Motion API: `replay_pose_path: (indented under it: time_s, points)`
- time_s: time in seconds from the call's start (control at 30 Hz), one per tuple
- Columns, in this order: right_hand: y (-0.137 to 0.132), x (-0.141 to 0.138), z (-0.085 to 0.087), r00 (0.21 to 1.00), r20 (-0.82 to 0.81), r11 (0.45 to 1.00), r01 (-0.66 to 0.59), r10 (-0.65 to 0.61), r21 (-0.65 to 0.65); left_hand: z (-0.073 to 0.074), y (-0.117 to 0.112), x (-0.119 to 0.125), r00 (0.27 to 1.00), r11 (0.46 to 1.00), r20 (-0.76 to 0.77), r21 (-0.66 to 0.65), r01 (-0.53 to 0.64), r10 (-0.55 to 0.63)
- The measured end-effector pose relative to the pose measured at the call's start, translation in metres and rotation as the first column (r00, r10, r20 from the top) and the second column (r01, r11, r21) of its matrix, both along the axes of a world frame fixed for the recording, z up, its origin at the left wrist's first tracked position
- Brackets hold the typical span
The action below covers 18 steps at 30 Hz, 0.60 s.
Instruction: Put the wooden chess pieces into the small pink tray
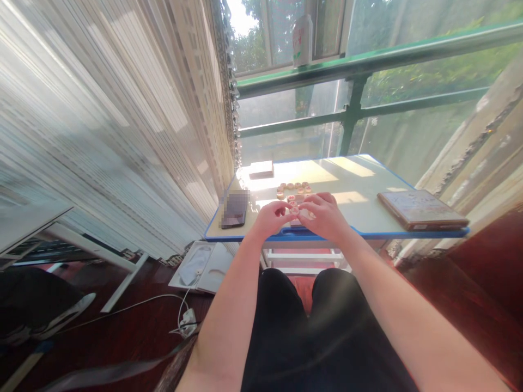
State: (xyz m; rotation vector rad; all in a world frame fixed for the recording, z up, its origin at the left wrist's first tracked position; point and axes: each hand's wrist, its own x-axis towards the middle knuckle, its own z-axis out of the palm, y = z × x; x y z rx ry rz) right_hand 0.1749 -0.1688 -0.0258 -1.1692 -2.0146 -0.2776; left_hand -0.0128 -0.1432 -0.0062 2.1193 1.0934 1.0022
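Over the near edge of the small folding table, my left hand (270,219) and my right hand (323,213) come together from either side. Their fingertips close around a round Chinese chess piece (295,210) with red marking. More of these pieces sit close by in a small group, partly covered by my fingers. Just beyond my hands, several round wooden Chinese chess pieces (290,186) form a short row with a bend at its left end. What lies beneath my right palm is hidden.
A dark phone (235,209), partly pixelated, lies on the table's left side. Behind it is a small white box (261,169). A flat wooden box (423,208) rests at the right edge. A paper cup (302,41) stands on the green railing (408,54). Curtains hang at left.
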Motion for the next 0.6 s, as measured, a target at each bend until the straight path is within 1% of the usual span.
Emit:
replay_pose_path:
  time_s: [0.17, 0.33, 0.6]
  points:
    - [-0.0013, -0.0006, 0.0005, 0.999, -0.018, 1.000, -0.028, 0.028, 0.002, 0.0005, -0.0020, -0.0004, 1.000, 1.000, -0.028, -0.006, 0.012, -0.012]
    - [-0.0018, -0.0004, 0.0026, 0.996, 0.011, 0.995, -0.093, 0.093, -0.031, -0.0029, -0.0014, -0.0009, 0.999, 1.000, -0.047, -0.012, 0.025, -0.026]
    - [-0.0018, -0.0009, 0.0050, 0.992, 0.004, 0.991, -0.124, 0.125, -0.045, -0.0031, -0.0043, -0.0008, 0.995, 0.999, -0.099, 0.043, 0.007, -0.003]
